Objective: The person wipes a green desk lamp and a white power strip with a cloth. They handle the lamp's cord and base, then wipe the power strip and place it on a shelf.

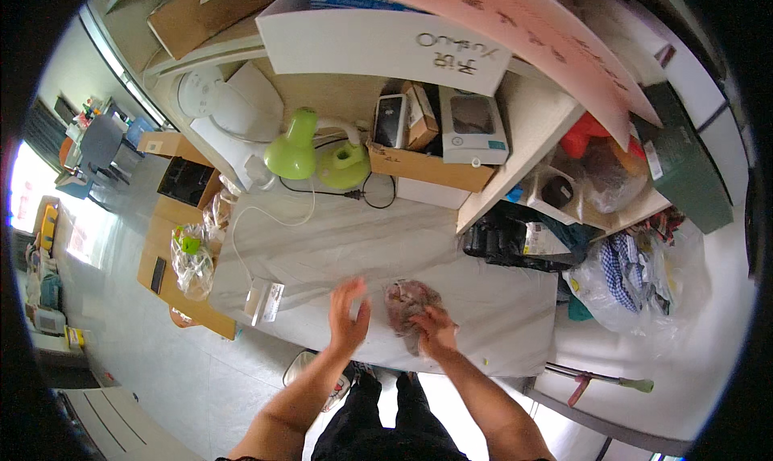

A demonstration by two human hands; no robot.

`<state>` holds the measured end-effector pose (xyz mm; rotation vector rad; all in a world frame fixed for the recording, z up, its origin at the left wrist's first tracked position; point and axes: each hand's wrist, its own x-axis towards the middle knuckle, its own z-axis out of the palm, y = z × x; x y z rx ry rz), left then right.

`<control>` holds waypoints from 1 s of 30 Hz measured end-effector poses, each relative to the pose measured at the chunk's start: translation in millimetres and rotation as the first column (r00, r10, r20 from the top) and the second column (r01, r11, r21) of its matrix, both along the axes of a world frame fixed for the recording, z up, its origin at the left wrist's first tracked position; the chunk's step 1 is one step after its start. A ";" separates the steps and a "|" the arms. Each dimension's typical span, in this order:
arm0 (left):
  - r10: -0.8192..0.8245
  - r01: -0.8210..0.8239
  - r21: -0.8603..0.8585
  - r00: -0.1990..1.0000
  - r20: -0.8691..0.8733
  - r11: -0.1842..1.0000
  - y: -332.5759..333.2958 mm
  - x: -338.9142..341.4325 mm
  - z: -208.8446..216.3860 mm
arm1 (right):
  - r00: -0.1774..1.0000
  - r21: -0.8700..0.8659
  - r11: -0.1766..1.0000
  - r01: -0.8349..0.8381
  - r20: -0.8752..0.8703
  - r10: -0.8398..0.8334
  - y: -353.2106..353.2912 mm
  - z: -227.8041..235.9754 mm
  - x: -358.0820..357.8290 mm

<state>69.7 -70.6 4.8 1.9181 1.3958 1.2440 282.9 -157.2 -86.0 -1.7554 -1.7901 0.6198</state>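
Observation:
A crumpled see-through plastic bag (409,300) with pinkish-brown contents lies near the front edge of the marbled tabletop (322,231). What is inside it is too unclear to name. My right hand (437,332) pinches the bag's right side, fingers closed on the plastic. To the left of the bag, my left hand (348,316) is raised over the table with its fingers stretched out and nothing in them. It does not touch the bag. Farther left lies a small white box (263,301) with a pale cable running from it toward the lamp.
A green desk lamp (296,151) stands at the back, beside an open cardboard box (427,165) holding small boxes. Black plastic-wrapped goods (507,239) and a clear bag of cloth (624,284) crowd the right. A pink sheet (531,34) hangs overhead. Cartons (173,219) stand left.

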 end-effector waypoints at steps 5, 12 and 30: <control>0.094 -0.115 -0.252 0.991 -0.096 0.961 -125.8 -64.8 -47.8 | 1.000 0.377 0.926 -0.014 0.016 0.009 124.1 80.8 27.3; 0.248 -0.271 -0.170 0.958 -0.145 0.948 -113.4 -122.6 -39.0 | 0.906 0.175 0.984 0.021 0.414 -0.093 192.3 -3.7 29.9; -0.289 0.028 -0.407 0.748 -0.598 0.913 -86.6 -82.4 -69.9 | 0.915 0.293 0.915 0.278 0.210 -0.346 -42.3 52.7 149.1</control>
